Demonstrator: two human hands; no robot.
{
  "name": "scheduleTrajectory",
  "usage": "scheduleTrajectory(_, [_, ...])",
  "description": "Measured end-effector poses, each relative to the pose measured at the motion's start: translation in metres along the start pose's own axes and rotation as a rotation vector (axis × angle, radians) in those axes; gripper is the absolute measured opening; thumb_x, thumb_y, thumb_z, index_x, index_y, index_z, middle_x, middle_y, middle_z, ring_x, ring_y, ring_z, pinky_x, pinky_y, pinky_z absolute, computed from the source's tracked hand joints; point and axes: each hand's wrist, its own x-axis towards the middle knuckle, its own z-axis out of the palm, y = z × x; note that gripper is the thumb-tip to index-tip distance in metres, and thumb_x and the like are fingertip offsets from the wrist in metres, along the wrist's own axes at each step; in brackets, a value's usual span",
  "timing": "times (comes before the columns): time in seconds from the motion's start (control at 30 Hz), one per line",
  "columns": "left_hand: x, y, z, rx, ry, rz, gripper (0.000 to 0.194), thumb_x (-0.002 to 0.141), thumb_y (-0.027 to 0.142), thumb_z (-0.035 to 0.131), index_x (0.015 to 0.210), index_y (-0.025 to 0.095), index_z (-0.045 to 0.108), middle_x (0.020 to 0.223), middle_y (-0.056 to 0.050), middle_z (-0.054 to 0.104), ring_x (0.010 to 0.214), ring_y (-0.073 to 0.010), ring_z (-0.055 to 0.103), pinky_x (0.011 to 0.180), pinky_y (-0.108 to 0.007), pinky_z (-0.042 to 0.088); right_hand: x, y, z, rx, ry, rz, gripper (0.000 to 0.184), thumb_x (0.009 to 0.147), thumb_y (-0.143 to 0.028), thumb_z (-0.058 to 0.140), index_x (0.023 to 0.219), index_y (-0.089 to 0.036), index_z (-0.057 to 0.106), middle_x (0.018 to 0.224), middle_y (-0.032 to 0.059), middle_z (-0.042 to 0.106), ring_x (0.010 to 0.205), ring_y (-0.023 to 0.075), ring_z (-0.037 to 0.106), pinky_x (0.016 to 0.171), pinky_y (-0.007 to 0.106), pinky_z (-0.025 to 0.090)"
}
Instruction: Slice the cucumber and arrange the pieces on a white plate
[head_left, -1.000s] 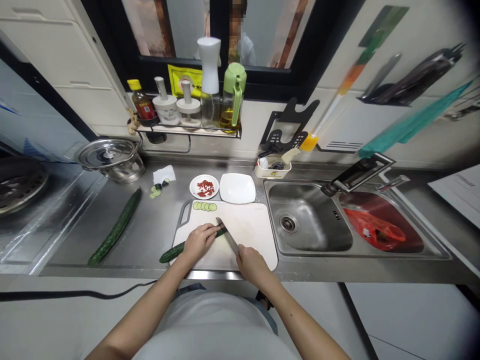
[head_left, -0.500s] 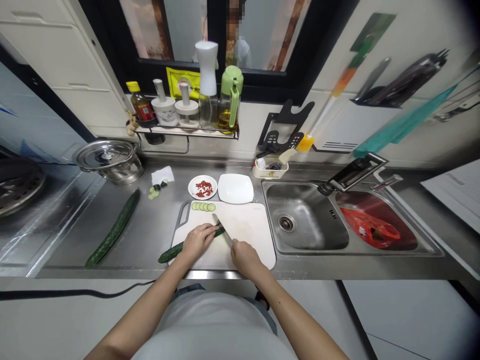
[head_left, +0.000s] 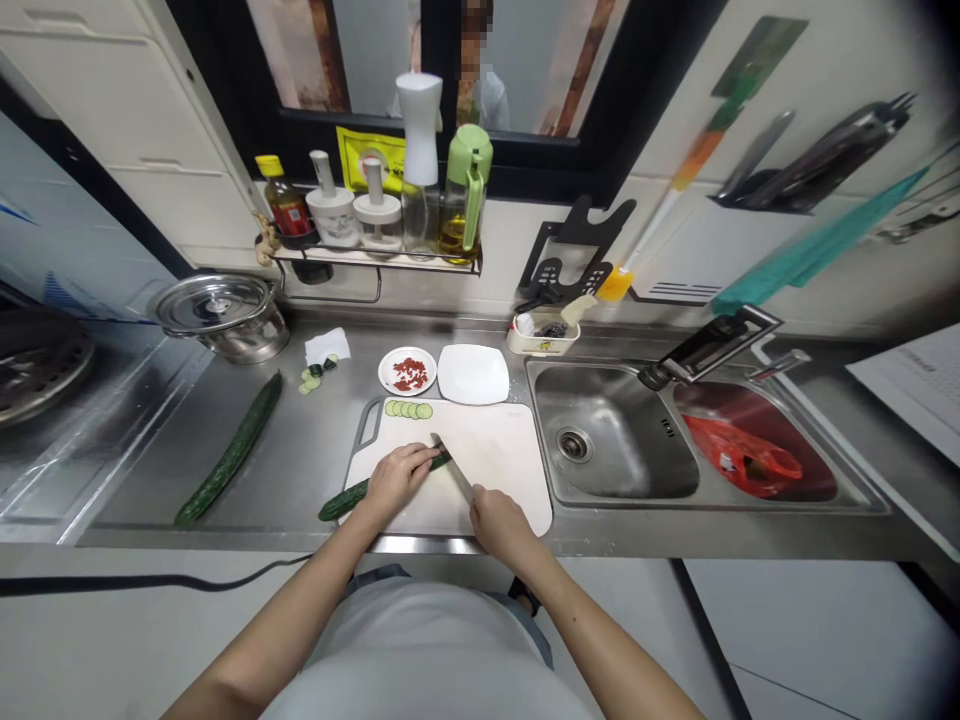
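Observation:
A white cutting board (head_left: 495,450) lies on the steel counter in front of me. My left hand (head_left: 396,478) is closed over a cucumber (head_left: 343,500) that lies across the board's left edge. My right hand (head_left: 499,523) grips a knife (head_left: 450,465) whose blade meets the cucumber's cut end beside my left fingers. Several cucumber slices (head_left: 409,409) sit in a row at the board's far left corner.
A second whole cucumber (head_left: 231,452) lies to the left. A small dish of red bits (head_left: 406,371) and an empty white plate (head_left: 473,374) stand behind the board. The sink (head_left: 611,445) is on the right, a red bag (head_left: 742,462) in its far basin. A lidded pot (head_left: 221,315) stands far left.
My right hand with the knife has shifted slightly back and forth at the cucumber's end. My left hand stays on the cucumber.

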Motion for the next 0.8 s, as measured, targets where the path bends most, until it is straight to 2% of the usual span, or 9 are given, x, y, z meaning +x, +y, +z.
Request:
scheduleTrajectory(0.4, [0.0, -0.001, 0.001, 0.002, -0.014, 0.018, 0.03, 0.092, 0.025, 0.049, 0.115, 0.03, 0.067, 0.109, -0.001, 0.068, 0.099, -0.0156, 0.063, 0.089, -0.028, 0.05, 0.021, -0.011, -0.001, -0.022, 0.027, -0.031, 0.033, 0.093, -0.011, 0.033, 0.114, -0.009, 0.058, 0.101, 0.0171, 0.068, 0.099, 0.0233, 0.064, 0.076, 0.029, 0.043])
scheduleTrajectory(0.8, [0.001, -0.002, 0.002, 0.013, -0.01, 0.006, 0.029, 0.092, 0.026, 0.048, 0.114, 0.03, 0.067, 0.11, -0.001, 0.068, 0.098, -0.016, 0.063, 0.087, -0.028, 0.05, 0.005, -0.002, 0.004, -0.047, -0.013, -0.01, 0.031, 0.092, -0.012, 0.036, 0.113, -0.009, 0.059, 0.1, 0.017, 0.068, 0.097, 0.0243, 0.065, 0.074, 0.029, 0.043])
